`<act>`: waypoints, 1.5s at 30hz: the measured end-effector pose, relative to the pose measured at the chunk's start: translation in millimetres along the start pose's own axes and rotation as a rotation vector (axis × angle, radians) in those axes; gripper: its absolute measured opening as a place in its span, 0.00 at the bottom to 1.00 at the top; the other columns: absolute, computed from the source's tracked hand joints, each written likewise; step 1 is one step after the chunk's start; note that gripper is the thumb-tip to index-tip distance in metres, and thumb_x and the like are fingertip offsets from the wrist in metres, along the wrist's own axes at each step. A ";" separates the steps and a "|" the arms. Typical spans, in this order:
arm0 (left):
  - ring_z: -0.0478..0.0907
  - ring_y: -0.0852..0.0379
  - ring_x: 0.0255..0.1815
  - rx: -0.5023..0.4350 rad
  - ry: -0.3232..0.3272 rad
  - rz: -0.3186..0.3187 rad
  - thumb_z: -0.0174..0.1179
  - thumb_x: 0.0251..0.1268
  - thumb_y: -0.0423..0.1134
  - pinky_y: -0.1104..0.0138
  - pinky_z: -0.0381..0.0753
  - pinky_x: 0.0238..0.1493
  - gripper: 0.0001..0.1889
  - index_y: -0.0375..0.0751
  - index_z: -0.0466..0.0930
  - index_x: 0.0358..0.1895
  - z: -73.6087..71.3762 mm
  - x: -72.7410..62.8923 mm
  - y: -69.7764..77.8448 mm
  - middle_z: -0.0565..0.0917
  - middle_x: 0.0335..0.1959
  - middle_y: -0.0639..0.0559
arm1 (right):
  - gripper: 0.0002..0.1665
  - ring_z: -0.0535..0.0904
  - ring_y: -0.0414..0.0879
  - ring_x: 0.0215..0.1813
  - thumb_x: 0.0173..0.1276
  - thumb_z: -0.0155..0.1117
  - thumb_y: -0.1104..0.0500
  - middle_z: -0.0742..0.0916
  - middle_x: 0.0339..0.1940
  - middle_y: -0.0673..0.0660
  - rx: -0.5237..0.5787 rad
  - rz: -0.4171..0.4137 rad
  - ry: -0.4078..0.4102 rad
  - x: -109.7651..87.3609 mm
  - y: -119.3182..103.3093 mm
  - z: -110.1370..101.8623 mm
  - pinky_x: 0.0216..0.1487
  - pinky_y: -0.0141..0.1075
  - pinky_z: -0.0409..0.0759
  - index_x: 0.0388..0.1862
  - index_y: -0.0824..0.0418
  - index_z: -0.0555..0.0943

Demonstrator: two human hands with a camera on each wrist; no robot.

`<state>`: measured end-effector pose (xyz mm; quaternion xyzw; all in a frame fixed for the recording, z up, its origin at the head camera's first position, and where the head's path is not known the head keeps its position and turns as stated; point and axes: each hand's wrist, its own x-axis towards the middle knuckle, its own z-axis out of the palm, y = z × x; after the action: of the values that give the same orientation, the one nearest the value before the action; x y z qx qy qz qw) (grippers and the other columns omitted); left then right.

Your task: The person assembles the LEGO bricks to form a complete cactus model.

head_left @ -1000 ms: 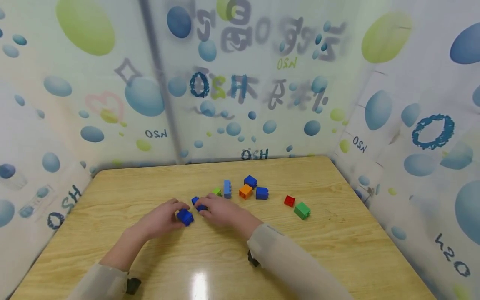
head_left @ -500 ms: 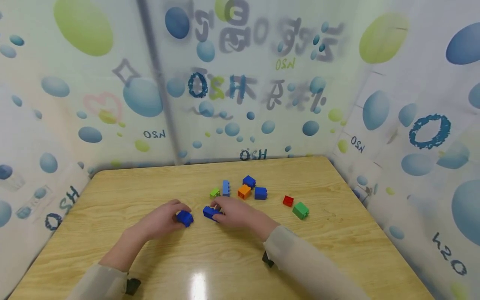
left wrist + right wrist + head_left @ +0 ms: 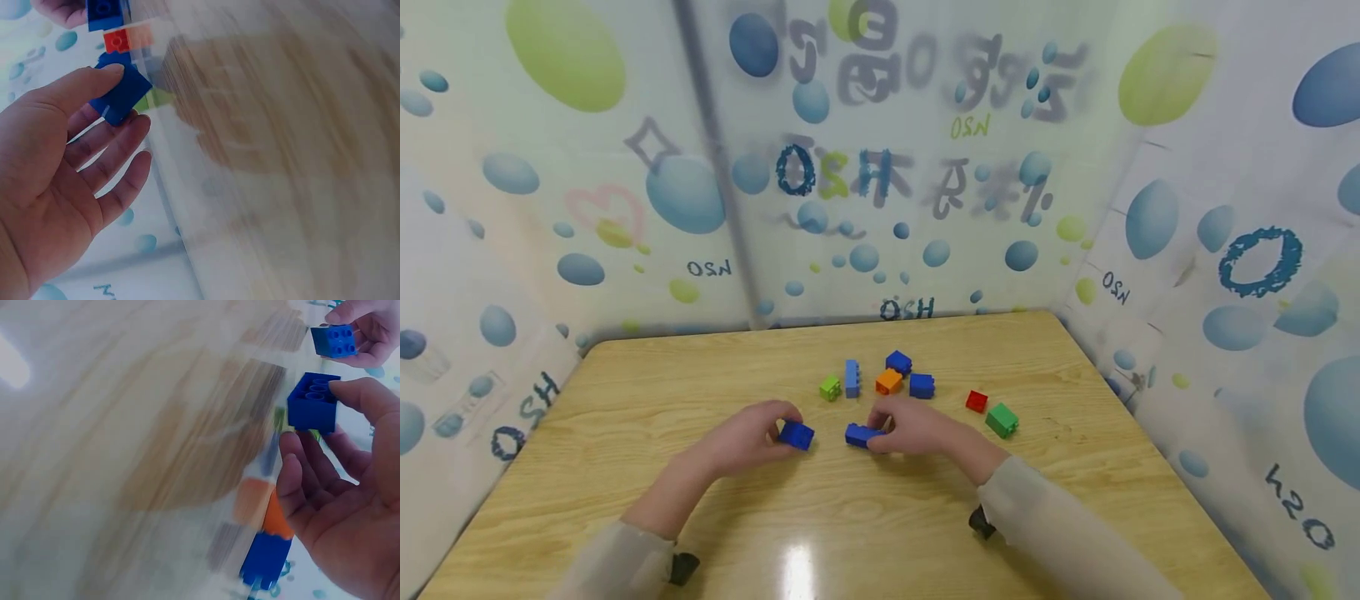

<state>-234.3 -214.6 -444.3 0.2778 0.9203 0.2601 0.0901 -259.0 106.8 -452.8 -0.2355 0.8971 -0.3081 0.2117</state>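
My left hand [image 3: 748, 437] pinches a blue toy brick [image 3: 796, 435] between thumb and fingers; in the right wrist view that brick [image 3: 335, 342] turns its four-stud face toward the camera. A longer blue brick [image 3: 861, 435] is pinched by my right hand [image 3: 916, 427], its hollow underside with round tubes showing in the right wrist view [image 3: 312, 403]. The two held bricks face each other across a small gap over the middle of the table. In the left wrist view, the thumb lies on the flat side of the left brick [image 3: 123, 92].
Behind the hands lie a lime green brick [image 3: 830, 388], a light blue brick [image 3: 852, 379], an orange brick [image 3: 889, 382] and two blue bricks [image 3: 922, 386]. Farther right are a small red brick [image 3: 977, 402] and a green brick [image 3: 1002, 421]. Patterned curtains [image 3: 865, 233] enclose the wooden table [image 3: 820, 533].
My right hand has drawn its long blue brick rightward and slightly nearer. The left hand, with its blue brick, has shifted right over the last half second.
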 end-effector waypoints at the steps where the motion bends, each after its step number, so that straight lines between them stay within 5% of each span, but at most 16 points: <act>1: 0.81 0.61 0.41 -0.013 -0.006 -0.003 0.76 0.69 0.38 0.69 0.83 0.40 0.17 0.42 0.85 0.57 0.8 1.6 2.2 0.89 0.50 0.51 | 0.13 0.85 0.44 0.55 0.75 0.76 0.48 0.89 0.55 0.47 0.011 -0.005 0.008 -2.9 3.5 -1.3 0.59 0.43 0.88 0.52 0.48 0.85; 12: 0.86 0.55 0.50 -0.060 -0.033 0.046 0.71 0.73 0.39 0.59 0.88 0.53 0.17 0.48 0.82 0.60 16.0 24.5 26.0 0.89 0.57 0.52 | 0.16 0.84 0.46 0.55 0.75 0.76 0.46 0.88 0.56 0.49 0.113 0.028 0.107 -35.8 35.1 -16.9 0.59 0.45 0.88 0.54 0.47 0.82; 23: 0.78 0.60 0.39 0.006 -0.031 0.096 0.74 0.73 0.44 0.67 0.83 0.43 0.15 0.48 0.85 0.57 36.7 50.7 47.7 0.89 0.51 0.54 | 0.15 0.84 0.47 0.51 0.78 0.74 0.49 0.89 0.51 0.50 0.201 0.024 0.146 -57.1 43.5 -27.4 0.45 0.40 0.87 0.56 0.51 0.82; 35: 0.83 0.57 0.48 -0.011 -0.066 0.071 0.76 0.72 0.47 0.57 0.87 0.55 0.16 0.47 0.85 0.55 51.8 63.2 56.2 0.89 0.49 0.54 | 0.15 0.83 0.47 0.53 0.78 0.75 0.48 0.88 0.50 0.50 0.215 0.051 0.181 -60.6 40.9 -29.1 0.55 0.42 0.87 0.55 0.51 0.82; 45: 0.84 0.57 0.47 -0.100 -0.056 0.024 0.76 0.71 0.49 0.56 0.88 0.54 0.24 0.44 0.83 0.63 49.0 56.9 56.7 0.87 0.57 0.48 | 0.20 0.84 0.49 0.63 0.80 0.73 0.52 0.87 0.64 0.51 0.220 -0.019 0.188 -55.6 35.7 -27.7 0.67 0.51 0.87 0.65 0.53 0.82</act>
<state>-240.0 -121.6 -457.1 0.2910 0.9000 0.2989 0.1266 -239.5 175.1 -443.1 -0.1897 0.8713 -0.4274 0.1486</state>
